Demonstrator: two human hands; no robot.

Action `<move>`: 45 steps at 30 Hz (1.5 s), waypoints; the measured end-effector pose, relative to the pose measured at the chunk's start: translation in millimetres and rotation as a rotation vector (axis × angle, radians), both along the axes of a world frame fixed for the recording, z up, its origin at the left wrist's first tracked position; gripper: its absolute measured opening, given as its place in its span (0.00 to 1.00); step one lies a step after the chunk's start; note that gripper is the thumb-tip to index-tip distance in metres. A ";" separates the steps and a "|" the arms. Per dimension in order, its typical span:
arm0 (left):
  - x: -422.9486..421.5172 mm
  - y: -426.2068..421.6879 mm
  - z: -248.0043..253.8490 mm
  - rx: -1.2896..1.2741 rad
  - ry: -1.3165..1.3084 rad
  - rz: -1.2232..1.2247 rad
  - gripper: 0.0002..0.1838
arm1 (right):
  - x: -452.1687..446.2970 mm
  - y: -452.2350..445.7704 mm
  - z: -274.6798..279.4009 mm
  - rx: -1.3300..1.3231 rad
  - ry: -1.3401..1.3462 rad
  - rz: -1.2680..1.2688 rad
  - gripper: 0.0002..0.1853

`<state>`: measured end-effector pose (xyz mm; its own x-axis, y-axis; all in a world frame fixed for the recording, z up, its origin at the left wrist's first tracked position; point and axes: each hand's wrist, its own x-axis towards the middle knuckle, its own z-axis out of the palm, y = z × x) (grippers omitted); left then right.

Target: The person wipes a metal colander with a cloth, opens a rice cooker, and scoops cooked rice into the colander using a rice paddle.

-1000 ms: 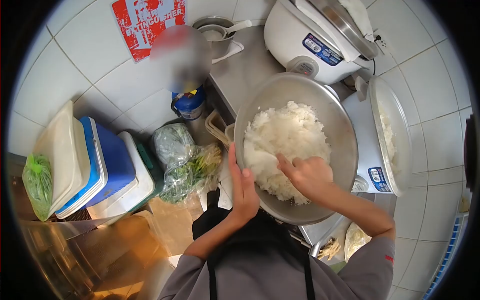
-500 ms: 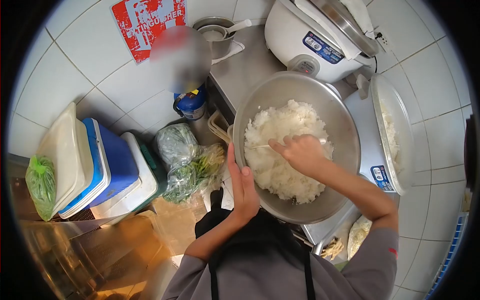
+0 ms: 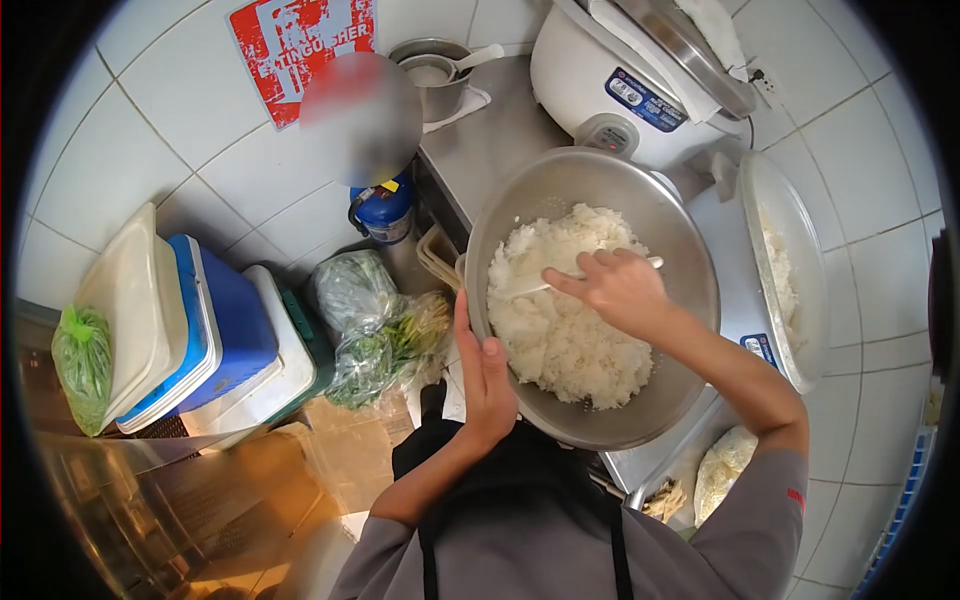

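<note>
A large metal bowl (image 3: 690,250) holds a heap of cooked white rice (image 3: 580,350). Over the rice, my right hand (image 3: 620,292) is closed around a white rice paddle (image 3: 530,286), its blade lying on the left part of the heap and its handle end poking out past my fingers. My left hand (image 3: 486,385) rests against the bowl's outer left side with its fingers straight, steadying it rather than wrapping it.
Behind the bowl stands a white rice cooker (image 3: 590,80); a second cooker (image 3: 815,300) with rice inside is to the right. Small metal pots (image 3: 440,95) sit at the back. Bagged greens (image 3: 380,340), a blue fire extinguisher (image 3: 385,215) and cooler boxes (image 3: 235,320) lie left.
My right hand has moved slightly up and right, and the paddle is tilted so more of its blade shows above the rice. My left hand stays at the bowl's side.
</note>
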<state>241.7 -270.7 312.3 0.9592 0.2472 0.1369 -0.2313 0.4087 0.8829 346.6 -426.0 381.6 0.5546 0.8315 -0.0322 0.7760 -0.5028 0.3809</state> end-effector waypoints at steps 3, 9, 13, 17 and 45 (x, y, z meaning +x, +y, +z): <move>-2.4 1.0 2.0 0.153 0.049 0.043 0.29 | -5.8 7.8 -26.6 0.021 0.054 -0.171 0.25; -3.0 -0.7 -1.3 0.086 0.004 0.023 0.30 | -7.3 -2.4 10.4 0.071 0.331 -0.416 0.22; -3.2 -4.5 0.2 0.069 0.020 0.062 0.30 | -36.3 -10.7 40.3 -0.006 0.272 -0.256 0.24; -4.1 -4.3 -4.5 0.171 0.030 0.081 0.29 | -49.4 -0.4 -9.9 0.038 0.298 -0.280 0.24; -6.3 -18.6 3.3 0.040 0.072 0.183 0.27 | 21.1 -357.7 106.1 -0.232 -0.054 -1.153 0.09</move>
<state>235.4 -289.3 315.6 0.9067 0.4137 0.0827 -0.2338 0.3296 0.9147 367.7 -783.7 487.6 0.9802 -0.1852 -0.0704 -0.1120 -0.8110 0.5742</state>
